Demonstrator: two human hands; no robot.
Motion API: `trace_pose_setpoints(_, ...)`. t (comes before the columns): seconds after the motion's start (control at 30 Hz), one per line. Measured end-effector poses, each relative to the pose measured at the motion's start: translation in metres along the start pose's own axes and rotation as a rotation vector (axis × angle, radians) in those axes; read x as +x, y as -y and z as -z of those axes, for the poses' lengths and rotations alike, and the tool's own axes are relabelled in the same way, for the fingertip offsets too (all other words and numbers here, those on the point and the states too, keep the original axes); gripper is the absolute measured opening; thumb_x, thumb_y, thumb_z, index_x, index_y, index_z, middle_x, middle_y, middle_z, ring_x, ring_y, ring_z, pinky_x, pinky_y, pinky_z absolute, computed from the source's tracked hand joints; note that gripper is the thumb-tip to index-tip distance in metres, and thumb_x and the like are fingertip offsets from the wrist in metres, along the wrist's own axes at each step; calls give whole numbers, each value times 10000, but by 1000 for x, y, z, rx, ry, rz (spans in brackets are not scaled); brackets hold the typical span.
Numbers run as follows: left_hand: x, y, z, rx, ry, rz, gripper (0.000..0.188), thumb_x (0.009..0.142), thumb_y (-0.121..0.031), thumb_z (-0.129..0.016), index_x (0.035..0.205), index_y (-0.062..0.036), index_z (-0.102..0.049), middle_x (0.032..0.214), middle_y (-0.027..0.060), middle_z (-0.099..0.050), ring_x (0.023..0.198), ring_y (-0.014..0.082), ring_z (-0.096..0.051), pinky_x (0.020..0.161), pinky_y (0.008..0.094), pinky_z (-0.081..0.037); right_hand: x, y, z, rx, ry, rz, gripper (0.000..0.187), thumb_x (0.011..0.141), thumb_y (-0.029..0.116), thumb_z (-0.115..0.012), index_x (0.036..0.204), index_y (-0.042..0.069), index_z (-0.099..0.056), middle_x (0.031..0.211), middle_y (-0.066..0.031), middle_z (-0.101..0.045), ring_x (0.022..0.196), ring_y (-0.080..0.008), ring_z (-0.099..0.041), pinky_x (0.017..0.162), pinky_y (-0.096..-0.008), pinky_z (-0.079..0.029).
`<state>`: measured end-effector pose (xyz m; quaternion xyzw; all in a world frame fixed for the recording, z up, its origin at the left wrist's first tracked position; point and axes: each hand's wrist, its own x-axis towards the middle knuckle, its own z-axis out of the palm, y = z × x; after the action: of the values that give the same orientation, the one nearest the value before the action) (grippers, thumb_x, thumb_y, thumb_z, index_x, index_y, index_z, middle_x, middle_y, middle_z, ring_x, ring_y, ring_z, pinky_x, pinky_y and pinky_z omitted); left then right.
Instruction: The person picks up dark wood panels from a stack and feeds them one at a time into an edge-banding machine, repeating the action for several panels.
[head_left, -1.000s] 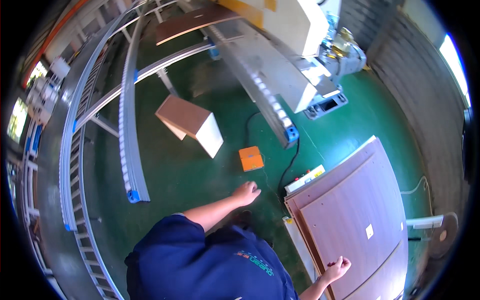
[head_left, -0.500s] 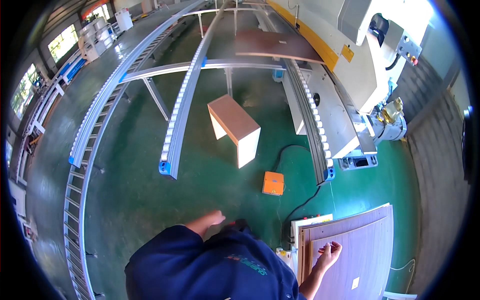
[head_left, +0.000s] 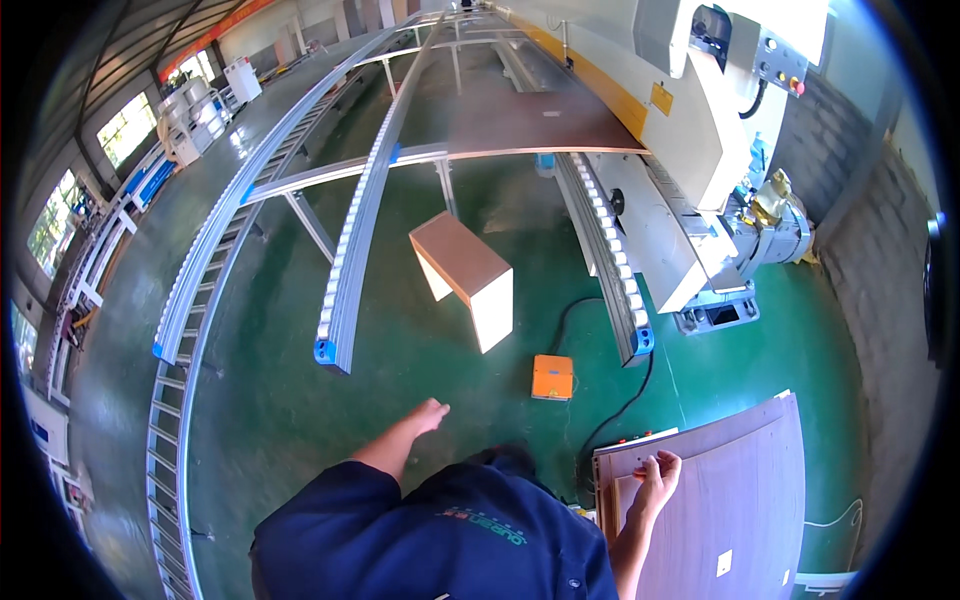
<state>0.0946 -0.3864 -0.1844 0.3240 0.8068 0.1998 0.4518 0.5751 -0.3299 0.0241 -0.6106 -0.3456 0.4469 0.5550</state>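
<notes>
Your right hand (head_left: 657,475) is loosely released, its fingers bent and slightly apart, over the far left corner of the stack of brown boards (head_left: 750,490). I cannot tell whether it touches the top board. The stack lies at your right side, with a white label (head_left: 723,563) on its upper face. Your left hand (head_left: 429,415) is out in front of your dark blue shirt (head_left: 400,540), above the green floor (head_left: 290,420), fingers curled in; I cannot tell whether they close around anything.

Ahead of you, an orange pedal (head_left: 552,377) sits on the floor, and a black cable (head_left: 632,400) curves from below the right roller rail (head_left: 610,240) toward your stack. Left of the pedal stands a small brown-topped stool (head_left: 465,260), between that rail and the left roller rail (head_left: 352,250). Farther off, a brown board (head_left: 545,125) lies flat on the rails, beside the large white machine (head_left: 690,130) on your right.
</notes>
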Motion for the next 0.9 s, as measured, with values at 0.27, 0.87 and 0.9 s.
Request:
trace_pose_setpoints(0.27, 81, -94, 113, -536, -208, 106, 686, 948, -619, -448, 1359, -70, -406, 1176, 170, -615, 867, 282, -678, 719, 429, -560, 16, 17, -25, 105, 55, -104, 162, 872, 17, -584, 1030, 19, -547, 806, -58, -582, 625, -133, -583, 595, -269, -506)
trace_pose_setpoints(0.87, 211, -283, 278, -1030, -184, -164, 807, 968, -578, -441, 1453, 46, -279, 1249, 219, -518, 1029, 332, -619, 876, 516, -538, 137, 76, -248, 73, 478, -231, 170, 951, 138, -550, 1073, 21, -568, 912, -111, -654, 769, -219, -671, 708, -332, -557)
trace_pose_setpoints(0.9, 220, -288, 280, -1026, -157, -181, 811, 961, -587, -448, 1446, 45, -293, 1226, 205, -525, 995, 314, -619, 855, 502, -543, 142, 77, -256, 83, 476, -253, 181, 958, 149, -543, 1083, 21, -567, 934, -117, -660, 790, -225, -676, 722, -338, -558)
